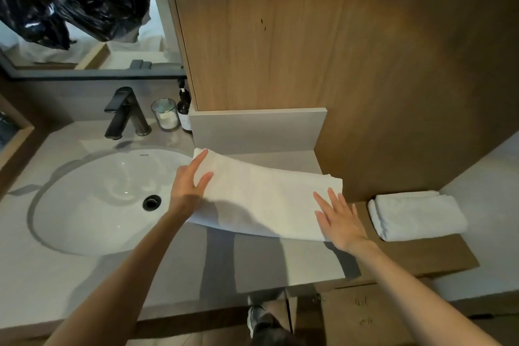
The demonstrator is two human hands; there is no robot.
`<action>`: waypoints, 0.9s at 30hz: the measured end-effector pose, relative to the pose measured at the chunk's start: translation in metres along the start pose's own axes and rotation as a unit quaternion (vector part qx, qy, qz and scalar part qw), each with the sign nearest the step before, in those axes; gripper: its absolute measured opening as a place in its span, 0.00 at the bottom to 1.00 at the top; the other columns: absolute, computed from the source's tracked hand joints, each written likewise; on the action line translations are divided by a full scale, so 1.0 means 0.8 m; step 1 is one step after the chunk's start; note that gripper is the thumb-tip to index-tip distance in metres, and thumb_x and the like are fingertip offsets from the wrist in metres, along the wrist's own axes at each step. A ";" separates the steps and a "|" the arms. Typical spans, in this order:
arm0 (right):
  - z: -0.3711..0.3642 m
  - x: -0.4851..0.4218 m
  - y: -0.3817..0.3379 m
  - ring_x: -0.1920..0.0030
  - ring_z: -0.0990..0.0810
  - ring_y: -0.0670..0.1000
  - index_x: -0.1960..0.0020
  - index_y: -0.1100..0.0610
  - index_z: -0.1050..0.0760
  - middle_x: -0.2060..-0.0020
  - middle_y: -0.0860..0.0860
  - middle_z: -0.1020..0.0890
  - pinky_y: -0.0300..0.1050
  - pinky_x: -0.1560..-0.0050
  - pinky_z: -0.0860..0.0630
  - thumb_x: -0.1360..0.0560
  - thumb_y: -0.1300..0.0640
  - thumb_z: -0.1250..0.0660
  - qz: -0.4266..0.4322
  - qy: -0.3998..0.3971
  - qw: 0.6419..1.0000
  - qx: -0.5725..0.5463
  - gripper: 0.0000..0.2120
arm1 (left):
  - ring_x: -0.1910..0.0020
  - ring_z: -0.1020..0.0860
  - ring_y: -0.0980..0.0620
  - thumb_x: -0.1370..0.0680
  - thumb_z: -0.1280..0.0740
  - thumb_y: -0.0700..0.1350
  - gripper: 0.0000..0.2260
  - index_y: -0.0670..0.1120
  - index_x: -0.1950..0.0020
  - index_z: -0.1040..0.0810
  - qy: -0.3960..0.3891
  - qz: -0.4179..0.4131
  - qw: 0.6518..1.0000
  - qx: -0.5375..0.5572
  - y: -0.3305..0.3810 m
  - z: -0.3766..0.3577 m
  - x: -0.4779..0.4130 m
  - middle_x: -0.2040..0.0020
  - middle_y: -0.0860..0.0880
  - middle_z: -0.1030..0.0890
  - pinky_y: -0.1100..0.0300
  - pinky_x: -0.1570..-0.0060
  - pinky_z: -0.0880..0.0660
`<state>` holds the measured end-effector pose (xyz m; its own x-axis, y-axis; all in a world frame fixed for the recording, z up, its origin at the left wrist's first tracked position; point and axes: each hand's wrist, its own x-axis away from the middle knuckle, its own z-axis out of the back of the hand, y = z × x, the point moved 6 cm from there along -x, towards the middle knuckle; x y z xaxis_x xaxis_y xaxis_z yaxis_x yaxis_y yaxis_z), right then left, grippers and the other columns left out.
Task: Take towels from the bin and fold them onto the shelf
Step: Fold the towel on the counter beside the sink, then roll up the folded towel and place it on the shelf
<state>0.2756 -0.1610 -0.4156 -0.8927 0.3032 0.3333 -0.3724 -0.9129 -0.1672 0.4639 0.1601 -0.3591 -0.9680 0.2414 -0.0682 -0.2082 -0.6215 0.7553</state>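
a bathroom: sink point(92, 199), black faucet point(123, 112), mirror point(84, 8), soap bottle point(184, 109).

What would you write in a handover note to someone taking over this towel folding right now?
Left hand: open, fingers on the left end of the long white cloth towel.
Right hand: open, flat on its right end.
It lies part-folded on the grey counter.
Done: one folded white towel on the brown wooden shelf.
Left: finish folding, shelve it. Bin not in view.
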 end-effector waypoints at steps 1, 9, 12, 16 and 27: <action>0.007 0.005 -0.001 0.22 0.61 0.55 0.22 0.39 0.59 0.21 0.48 0.60 0.60 0.24 0.61 0.18 0.40 0.57 -0.006 -0.014 1.000 -0.001 0.26 | 0.41 0.30 0.49 0.19 0.37 0.49 0.22 0.58 0.26 0.36 0.014 -0.039 0.999 -0.005 0.019 0.007 0.002 0.38 0.46 0.26 0.61 0.42 0.37; 0.144 0.048 -0.042 0.26 0.36 0.54 0.25 0.46 0.38 0.26 0.48 0.34 0.64 0.27 0.42 0.20 0.43 0.41 0.028 0.134 0.966 -0.219 0.24 | 0.42 0.31 0.59 0.20 0.36 0.48 0.17 0.59 0.31 0.27 0.017 -0.253 0.967 0.011 0.188 0.050 0.013 0.39 0.50 0.23 0.76 0.43 0.39; 0.217 0.078 -0.067 0.26 0.37 0.52 0.25 0.44 0.40 0.25 0.45 0.35 0.61 0.28 0.38 0.22 0.39 0.40 0.071 0.208 0.936 -0.274 0.27 | 0.47 0.29 0.59 0.20 0.35 0.47 0.15 0.59 0.34 0.25 -0.004 -0.327 0.945 0.013 0.267 0.060 0.029 0.45 0.51 0.24 0.68 0.47 0.33; 0.301 0.118 -0.086 0.26 0.38 0.50 0.25 0.43 0.41 0.25 0.44 0.37 0.55 0.29 0.37 0.23 0.38 0.40 0.121 0.277 0.891 -0.338 0.29 | 0.49 0.26 0.54 0.20 0.36 0.48 0.15 0.61 0.35 0.25 -0.015 -0.427 0.904 -0.029 0.359 0.072 0.052 0.46 0.52 0.25 0.58 0.54 0.27; 0.402 0.197 -0.047 0.50 0.21 0.47 0.42 0.54 0.26 0.51 0.46 0.21 0.32 0.54 0.23 0.21 0.46 0.37 0.143 0.335 0.840 -0.402 0.13 | 0.65 0.28 0.60 0.20 0.37 0.51 0.10 0.45 0.46 0.32 -0.027 -0.561 0.825 -0.059 0.528 0.101 0.103 0.64 0.61 0.30 0.74 0.67 0.36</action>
<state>0.2301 -0.1668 -0.0584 -0.8175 0.4340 -0.3785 0.0708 -0.5766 -0.8140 0.3073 -0.0222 0.0068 -0.1498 0.7453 -0.6497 -0.9846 -0.0525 0.1668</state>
